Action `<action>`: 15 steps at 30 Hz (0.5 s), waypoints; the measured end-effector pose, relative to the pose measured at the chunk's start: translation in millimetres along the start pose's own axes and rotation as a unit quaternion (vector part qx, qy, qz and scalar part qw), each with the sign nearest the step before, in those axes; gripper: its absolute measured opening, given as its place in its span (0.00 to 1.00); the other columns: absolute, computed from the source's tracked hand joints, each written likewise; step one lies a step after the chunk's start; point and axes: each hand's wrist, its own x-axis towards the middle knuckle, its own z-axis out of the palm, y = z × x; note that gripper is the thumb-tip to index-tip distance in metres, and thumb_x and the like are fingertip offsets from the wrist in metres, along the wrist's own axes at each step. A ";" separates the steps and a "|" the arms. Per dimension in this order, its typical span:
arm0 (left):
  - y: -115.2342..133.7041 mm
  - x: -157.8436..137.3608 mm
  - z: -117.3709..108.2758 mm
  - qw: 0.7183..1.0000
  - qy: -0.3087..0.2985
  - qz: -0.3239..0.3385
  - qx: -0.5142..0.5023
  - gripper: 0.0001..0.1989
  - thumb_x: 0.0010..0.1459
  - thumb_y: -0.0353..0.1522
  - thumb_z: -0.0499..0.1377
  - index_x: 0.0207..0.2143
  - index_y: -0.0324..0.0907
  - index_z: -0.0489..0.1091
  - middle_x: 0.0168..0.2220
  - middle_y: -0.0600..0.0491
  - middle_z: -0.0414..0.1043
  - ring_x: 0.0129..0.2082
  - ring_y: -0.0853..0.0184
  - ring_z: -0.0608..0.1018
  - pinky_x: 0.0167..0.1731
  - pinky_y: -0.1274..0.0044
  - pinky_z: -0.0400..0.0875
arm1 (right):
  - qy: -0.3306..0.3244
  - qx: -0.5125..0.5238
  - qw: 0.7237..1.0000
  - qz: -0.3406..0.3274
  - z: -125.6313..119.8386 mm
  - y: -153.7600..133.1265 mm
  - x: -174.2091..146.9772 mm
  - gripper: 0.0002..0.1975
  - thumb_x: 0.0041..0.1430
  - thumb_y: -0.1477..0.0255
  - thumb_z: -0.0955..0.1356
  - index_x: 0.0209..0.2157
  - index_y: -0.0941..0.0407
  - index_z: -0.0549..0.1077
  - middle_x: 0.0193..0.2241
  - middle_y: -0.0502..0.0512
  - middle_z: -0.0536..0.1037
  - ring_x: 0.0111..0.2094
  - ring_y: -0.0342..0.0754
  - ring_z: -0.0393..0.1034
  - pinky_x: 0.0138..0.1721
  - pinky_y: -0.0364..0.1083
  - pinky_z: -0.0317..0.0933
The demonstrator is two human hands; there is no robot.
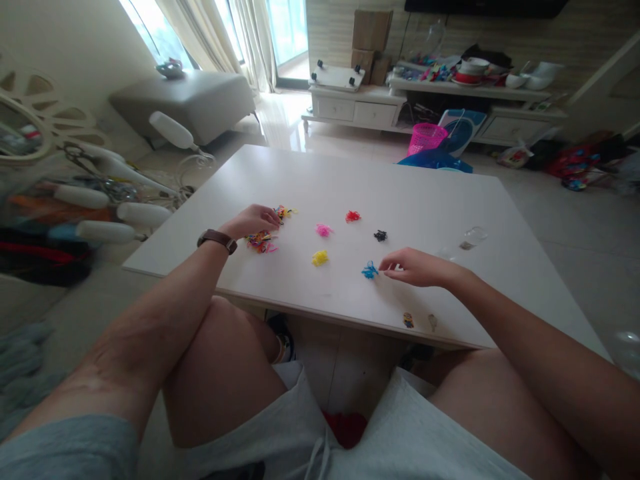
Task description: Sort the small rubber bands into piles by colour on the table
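My left hand [256,220], with a brown-strapped watch at the wrist, is over a heap of mixed-colour small rubber bands [261,241]; more mixed bands [284,211] lie just beyond its fingertips. Its fingers are bent together and point down, and what they pinch is too small to make out. Close beside the blue rubber bands [370,270], my right hand [413,267] has thumb and forefinger drawn together; I cannot make out anything between them. Separate little piles hold pink bands [323,230], red bands [353,217], yellow bands [320,258] and black bands [381,235].
On the white table [430,193], a clear container [473,237] lies to the right. A small yellow-and-blue figure charm [409,320] and a small pale item [433,323] lie by the near edge. A pink basket [427,139] stands beyond the far edge.
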 end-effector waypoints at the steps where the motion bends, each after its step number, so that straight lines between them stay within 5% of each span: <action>1: -4.8 -1.2 -4.2 1.000 -0.004 -0.001 0.009 0.18 0.37 0.37 0.72 0.33 0.40 0.80 0.31 0.51 0.81 0.31 0.64 0.79 0.30 0.76 0.71 | -0.001 -0.001 1.000 0.000 0.5 0.5 0.2 0.13 0.63 0.67 0.65 0.41 0.56 0.81 0.40 0.59 0.84 0.41 0.54 0.77 0.42 0.48 0.66; 15: -31.4 0.5 -8.2 0.995 -0.024 -0.038 0.086 0.18 0.31 0.35 0.71 0.30 0.42 0.79 0.28 0.52 0.79 0.27 0.63 0.78 0.24 0.77 0.70 | -0.008 -0.004 1.000 0.001 2.3 0.3 -0.3 0.13 0.63 0.66 0.65 0.41 0.54 0.81 0.40 0.58 0.84 0.40 0.54 0.77 0.42 0.48 0.66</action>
